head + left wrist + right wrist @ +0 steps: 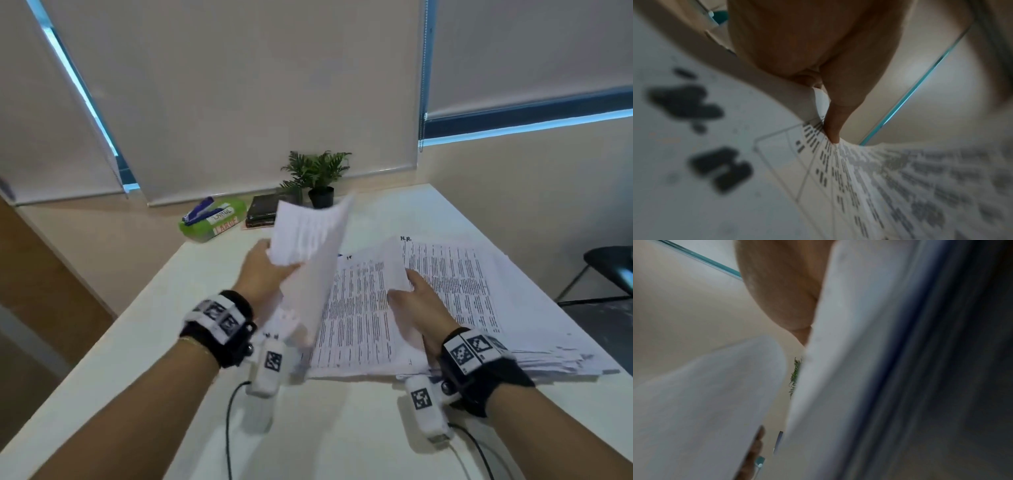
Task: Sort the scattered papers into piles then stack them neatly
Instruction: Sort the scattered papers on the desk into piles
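Note:
In the head view my left hand [265,265] grips a sheaf of white papers [308,240] and holds it up off the table, bent and blurred. The left wrist view shows my thumb [835,116] pressed on the printed papers [890,186]. My right hand [416,296] pinches the edge of a printed sheet [373,274], raising it from the middle pile [356,329]. A second spread pile of printed sheets [462,284] lies to the right. In the right wrist view a white sheet [849,353] covers my fingers beside the palm [781,288].
At the back of the white table [164,335] stand a green box [212,222] with a blue stapler [198,209] on it, dark books [262,210] and a potted plant [318,178]. A black chair [609,270] stands off the table's right edge. Cables trail from both wrists.

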`<state>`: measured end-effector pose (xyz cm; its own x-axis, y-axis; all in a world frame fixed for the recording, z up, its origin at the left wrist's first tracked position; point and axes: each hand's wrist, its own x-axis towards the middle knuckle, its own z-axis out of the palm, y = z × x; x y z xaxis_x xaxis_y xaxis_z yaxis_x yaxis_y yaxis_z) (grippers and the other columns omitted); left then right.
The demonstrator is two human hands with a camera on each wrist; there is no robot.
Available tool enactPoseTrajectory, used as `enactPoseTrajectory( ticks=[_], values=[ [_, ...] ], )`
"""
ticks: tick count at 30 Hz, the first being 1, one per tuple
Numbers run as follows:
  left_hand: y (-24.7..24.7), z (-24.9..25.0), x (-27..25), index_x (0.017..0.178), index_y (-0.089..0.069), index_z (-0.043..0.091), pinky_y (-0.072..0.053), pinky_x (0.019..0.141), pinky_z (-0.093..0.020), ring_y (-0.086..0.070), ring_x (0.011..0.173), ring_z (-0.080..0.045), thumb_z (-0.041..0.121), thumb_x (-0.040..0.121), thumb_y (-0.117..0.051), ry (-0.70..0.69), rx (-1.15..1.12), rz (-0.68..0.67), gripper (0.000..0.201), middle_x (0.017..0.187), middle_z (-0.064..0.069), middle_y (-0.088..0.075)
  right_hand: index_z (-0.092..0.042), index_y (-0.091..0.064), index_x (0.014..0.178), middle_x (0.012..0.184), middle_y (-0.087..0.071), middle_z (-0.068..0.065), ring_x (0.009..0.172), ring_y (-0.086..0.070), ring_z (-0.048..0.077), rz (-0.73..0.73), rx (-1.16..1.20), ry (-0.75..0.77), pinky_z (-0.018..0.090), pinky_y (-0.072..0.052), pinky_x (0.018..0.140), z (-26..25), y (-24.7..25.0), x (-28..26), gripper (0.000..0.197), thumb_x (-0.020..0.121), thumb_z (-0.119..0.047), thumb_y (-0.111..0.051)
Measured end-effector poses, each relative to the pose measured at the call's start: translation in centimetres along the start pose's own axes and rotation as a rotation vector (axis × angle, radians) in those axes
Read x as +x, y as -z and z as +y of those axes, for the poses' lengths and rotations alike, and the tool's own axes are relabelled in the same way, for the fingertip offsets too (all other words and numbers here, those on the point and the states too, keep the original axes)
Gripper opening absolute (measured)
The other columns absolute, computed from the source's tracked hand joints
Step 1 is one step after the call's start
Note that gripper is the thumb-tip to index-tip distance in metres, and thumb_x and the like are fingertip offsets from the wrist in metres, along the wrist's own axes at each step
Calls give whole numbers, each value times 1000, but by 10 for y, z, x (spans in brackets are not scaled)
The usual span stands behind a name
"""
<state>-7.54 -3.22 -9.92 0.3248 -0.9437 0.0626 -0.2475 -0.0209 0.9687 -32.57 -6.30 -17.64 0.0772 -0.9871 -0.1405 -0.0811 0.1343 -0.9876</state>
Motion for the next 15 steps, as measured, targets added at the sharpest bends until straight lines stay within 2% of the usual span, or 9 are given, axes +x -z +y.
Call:
enactPoseTrajectory(
  ticks=[1, 3, 5, 6, 8, 10, 11, 13, 15],
  values=[
    [-14, -13, 1, 127, -50, 9, -57, 59, -13, -72, 83, -13, -5, 90, -77, 57, -3, -54, 48, 108, -4, -69, -17, -37, 156, 140, -56, -3, 121, -59, 26, 15, 3, -3, 39, -47, 99, -1, 0, -1, 52, 106, -17, -52],
    [-34, -42, 11, 139, -48, 15, -64, 87, -33, -71, 113, -27, -2, 81, -86, 209, -81, -183, 71, 136, -8, -63, -17, -23, 163, 166, -32, -1, 151, -34, 23, -2, 53, -21, 41, -27, 123, -3, -1, 0, 63, 109, -44, -42],
    [-47, -57, 19, 136, -54, 16, -61, 97, -43, -69, 119, -33, -2, 79, -88, 276, -77, -249, 69, 139, -11, -63, -20, -14, 165, 172, -15, -1, 158, -18, 21, -41, 38, -35, 46, -17, 127, -3, 0, 2, 80, 103, -64, -39],
    [-51, -60, 23, 136, -56, 13, -61, 96, -43, -70, 117, -34, -2, 81, -86, 282, -64, -260, 64, 137, -13, -65, -21, -10, 166, 172, -14, -2, 158, -18, 21, -47, -9, -32, 46, -18, 126, -3, 1, 3, 86, 100, -63, -47],
    [-54, -58, 29, 137, -58, 8, -57, 99, -38, -68, 121, -31, 12, 88, -84, 214, 73, -230, 56, 138, -7, -64, -16, -9, 165, 162, -29, -5, 147, -31, 17, -71, -106, 5, 34, -27, 117, 2, 3, 5, 89, 100, -38, -66],
    [-44, -55, 45, 144, -55, 10, -48, 102, -33, -60, 130, -29, 40, 93, -78, 125, 432, -101, 63, 142, -3, -59, -14, -14, 163, 148, -38, -6, 134, -40, 15, -69, -165, 29, 25, -31, 105, 8, 6, 7, 84, 99, -13, -68],
    [-35, -53, 53, 144, -55, 10, -47, 106, -37, -58, 133, -31, 51, 94, -72, 124, 614, -33, 67, 146, -7, -58, -15, -14, 164, 156, -37, -3, 140, -39, 17, -52, -180, 20, 26, -31, 109, 11, 7, 8, 85, 98, -9, -68],
    [-13, -54, 75, 125, -64, 8, -49, 108, -45, -58, 130, -38, 73, 87, -63, 219, 891, 30, 76, 142, -16, -61, -19, -9, 166, 169, -24, 0, 153, -28, 23, -33, -178, -10, 36, -27, 120, 13, 7, 10, 91, 97, -10, -68],
    [3, -59, 89, 100, -62, 10, -53, 104, -48, -63, 118, -40, 90, 68, -59, 373, 1085, -39, 86, 127, -17, -69, -22, -9, 166, 171, -21, 0, 155, -26, 25, -30, -178, -5, 40, -27, 122, 13, 5, 10, 91, 97, -10, -68]
  ],
)
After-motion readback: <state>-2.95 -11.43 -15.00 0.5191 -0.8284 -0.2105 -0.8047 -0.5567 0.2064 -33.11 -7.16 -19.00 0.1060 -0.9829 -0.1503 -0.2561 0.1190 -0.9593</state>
